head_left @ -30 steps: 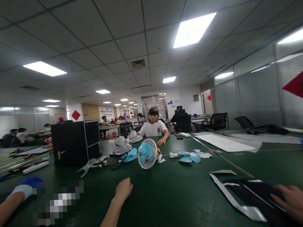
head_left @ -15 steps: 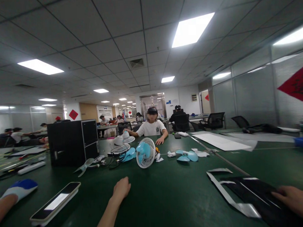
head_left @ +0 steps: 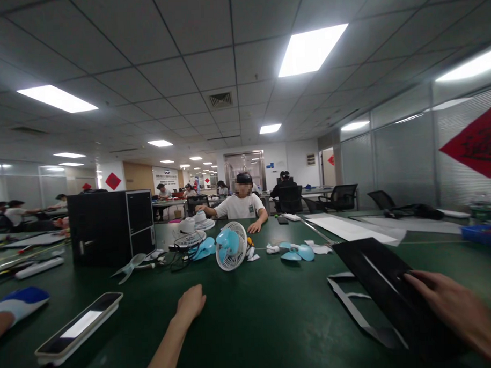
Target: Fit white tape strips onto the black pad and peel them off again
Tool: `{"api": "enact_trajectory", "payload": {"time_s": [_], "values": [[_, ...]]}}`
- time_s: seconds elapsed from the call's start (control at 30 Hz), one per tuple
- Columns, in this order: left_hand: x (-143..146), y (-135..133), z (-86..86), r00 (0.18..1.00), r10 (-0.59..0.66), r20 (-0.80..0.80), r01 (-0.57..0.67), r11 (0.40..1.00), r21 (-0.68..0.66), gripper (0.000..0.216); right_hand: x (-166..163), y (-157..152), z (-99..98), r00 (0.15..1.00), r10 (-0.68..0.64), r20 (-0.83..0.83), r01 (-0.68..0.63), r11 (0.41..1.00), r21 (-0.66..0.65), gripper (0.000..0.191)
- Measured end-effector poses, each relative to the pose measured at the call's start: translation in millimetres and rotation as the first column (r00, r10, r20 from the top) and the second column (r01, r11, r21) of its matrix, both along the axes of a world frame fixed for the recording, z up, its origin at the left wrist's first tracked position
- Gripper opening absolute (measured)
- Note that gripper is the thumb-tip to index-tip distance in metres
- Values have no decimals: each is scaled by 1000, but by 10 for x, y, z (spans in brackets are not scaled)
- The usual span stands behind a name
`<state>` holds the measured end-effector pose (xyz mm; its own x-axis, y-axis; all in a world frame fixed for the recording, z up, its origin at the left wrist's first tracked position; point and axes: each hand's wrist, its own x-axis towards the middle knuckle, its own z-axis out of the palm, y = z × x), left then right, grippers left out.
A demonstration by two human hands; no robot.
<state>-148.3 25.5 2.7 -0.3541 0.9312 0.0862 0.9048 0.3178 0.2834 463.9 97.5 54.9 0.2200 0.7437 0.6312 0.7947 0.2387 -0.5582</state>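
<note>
My right hand (head_left: 455, 311) grips the near end of a flat black sheet (head_left: 373, 273), fingers on top, and holds it tilted up off the green table (head_left: 266, 323). Under it lie silver-grey strips (head_left: 346, 301). My left hand (head_left: 190, 305) rests on the table in the middle, fingers curled in, with nothing visible in it. It is nearest to a small white fan with blue blades (head_left: 230, 250), which stands farther back.
A co-worker's blue-and-white gloved hand (head_left: 18, 302) lies at the far left beside a phone (head_left: 79, 326). A black computer case (head_left: 110, 227), loose fan grilles (head_left: 190, 235) and blue blades (head_left: 298, 252) sit mid-table. A person (head_left: 240, 203) sits opposite; white sheets (head_left: 352, 229) lie to the right.
My right hand has lifted the black sheet from flat on the table to a raised tilt. My left hand stayed where it was. The gloved hand drew back from the phone.
</note>
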Motion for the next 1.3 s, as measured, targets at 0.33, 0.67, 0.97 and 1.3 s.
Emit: {"api": "enact_trajectory", "payload": {"time_s": [0.33,0.67,0.97,1.3], "values": [[1,0,16,1000,-2,-6,2,1000,-19,18,-1956,-184,129,740,619,264,-571,785,-240,29],[-24,53,-22,999,-4,-42,3,1000,-28,18,-2775,-93,-107,547,750,373,-628,662,-409,21],[-22,77,-47,999,-19,-31,18,1000,-16,19,-2906,-50,-274,545,759,357,-610,650,-453,23],[90,91,-41,990,-136,37,135,990,29,17,-2553,-282,-90,691,677,254,-615,735,-285,29]]}}
